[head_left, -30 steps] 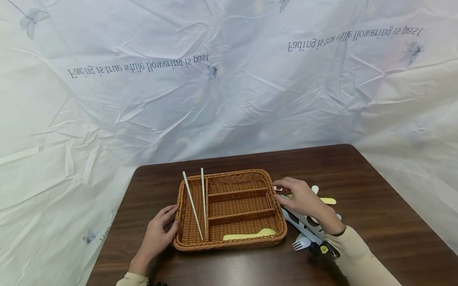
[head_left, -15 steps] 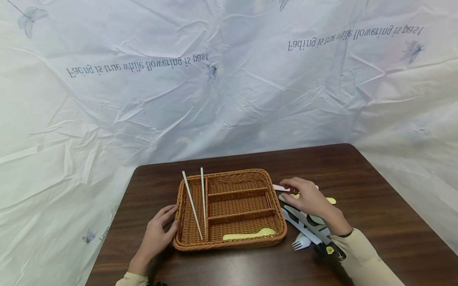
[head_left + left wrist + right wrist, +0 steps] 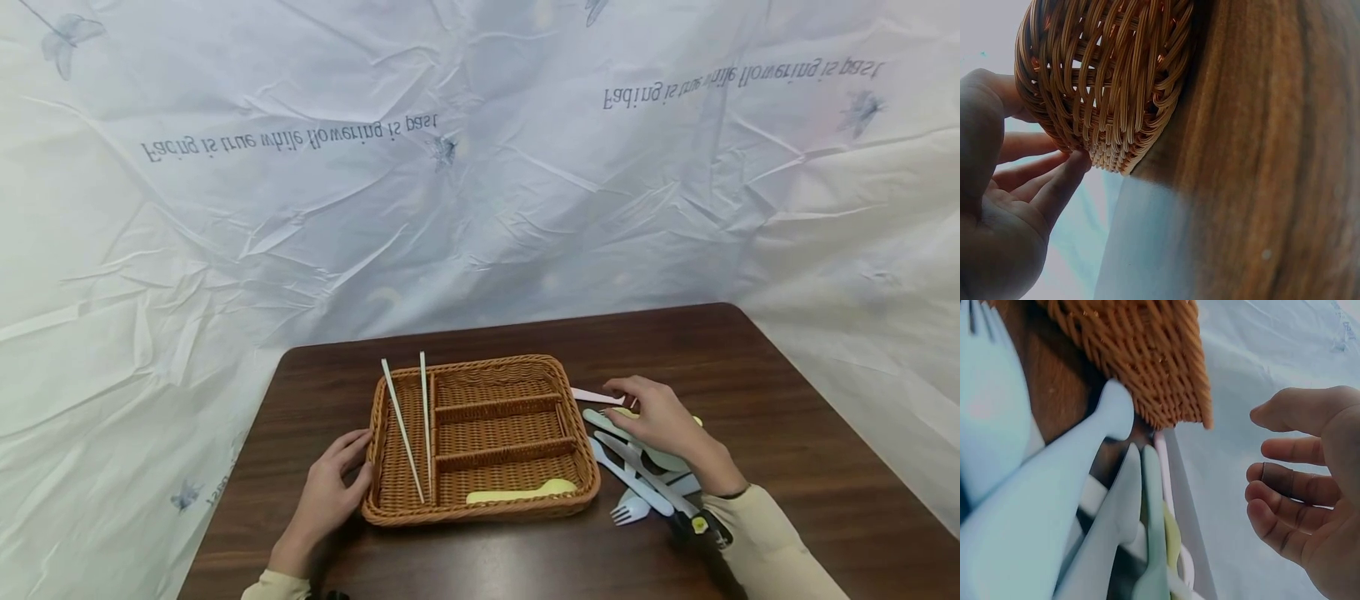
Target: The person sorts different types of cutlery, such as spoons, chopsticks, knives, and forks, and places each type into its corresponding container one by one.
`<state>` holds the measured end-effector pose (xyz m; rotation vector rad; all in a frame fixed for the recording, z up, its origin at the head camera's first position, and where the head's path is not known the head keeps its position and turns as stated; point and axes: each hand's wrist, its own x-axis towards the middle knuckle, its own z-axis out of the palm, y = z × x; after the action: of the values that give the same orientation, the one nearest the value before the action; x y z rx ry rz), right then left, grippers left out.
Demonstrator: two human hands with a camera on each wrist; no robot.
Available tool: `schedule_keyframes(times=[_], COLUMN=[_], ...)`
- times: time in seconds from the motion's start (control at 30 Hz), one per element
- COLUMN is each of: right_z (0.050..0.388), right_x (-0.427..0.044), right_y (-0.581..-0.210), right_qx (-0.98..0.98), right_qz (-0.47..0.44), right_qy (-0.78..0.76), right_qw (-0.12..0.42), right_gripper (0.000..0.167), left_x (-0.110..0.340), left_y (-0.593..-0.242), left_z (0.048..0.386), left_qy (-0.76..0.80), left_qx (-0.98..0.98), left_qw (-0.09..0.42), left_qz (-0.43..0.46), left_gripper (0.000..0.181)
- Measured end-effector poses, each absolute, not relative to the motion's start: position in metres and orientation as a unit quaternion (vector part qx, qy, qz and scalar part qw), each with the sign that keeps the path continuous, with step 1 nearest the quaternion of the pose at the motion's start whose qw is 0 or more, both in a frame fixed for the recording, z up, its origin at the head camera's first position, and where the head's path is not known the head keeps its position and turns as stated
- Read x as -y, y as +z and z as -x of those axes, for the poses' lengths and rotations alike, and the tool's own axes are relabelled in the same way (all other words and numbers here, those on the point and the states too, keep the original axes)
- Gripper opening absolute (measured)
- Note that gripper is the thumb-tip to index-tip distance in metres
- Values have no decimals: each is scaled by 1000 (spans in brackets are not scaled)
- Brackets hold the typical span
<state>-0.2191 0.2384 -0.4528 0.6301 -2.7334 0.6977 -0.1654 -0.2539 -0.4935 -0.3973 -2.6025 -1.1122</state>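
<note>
A brown wicker basket (image 3: 480, 518) with several compartments lies on the table. Two white chopsticks (image 3: 403, 431) rest in its left compartment, their far ends over the back rim. A yellow spoon (image 3: 517, 495) lies in the front compartment. My left hand (image 3: 326, 483) touches the basket's left side; in the left wrist view its fingertips meet the woven outer wall. Over a pile of cutlery right of the basket hovers my right hand (image 3: 663, 425), its fingers loosely bent around nothing. Beneath it show a pink handle (image 3: 596, 397), a pale green handle (image 3: 604, 422) and a grey knife (image 3: 645, 469).
Nearer the front of the pile are a light blue utensil (image 3: 633, 479) and a light blue fork (image 3: 632, 510). Part of a yellow piece is hidden under my right hand. Behind the dark wooden table (image 3: 330, 358) hangs a white printed sheet (image 3: 480, 208).
My right hand has drawn away from the basket's right rim, moving right over the cutlery and uncovering the pink and green handles. The left hand has stayed at the basket.
</note>
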Motion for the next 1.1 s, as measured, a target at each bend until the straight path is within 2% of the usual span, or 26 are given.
schedule_keyframes(times=[1.1], right_z=[224], right_x=[-247], right_y=[-486], right_qx=[958], right_qz=[-194], right_qy=[208], right_qw=[37], right_gripper=[34], left_x=[255], left_y=[-495], left_z=[165], left_qy=[-385], left_qx=[898], left_qw=[150], left_qz=[152], left_gripper=[44])
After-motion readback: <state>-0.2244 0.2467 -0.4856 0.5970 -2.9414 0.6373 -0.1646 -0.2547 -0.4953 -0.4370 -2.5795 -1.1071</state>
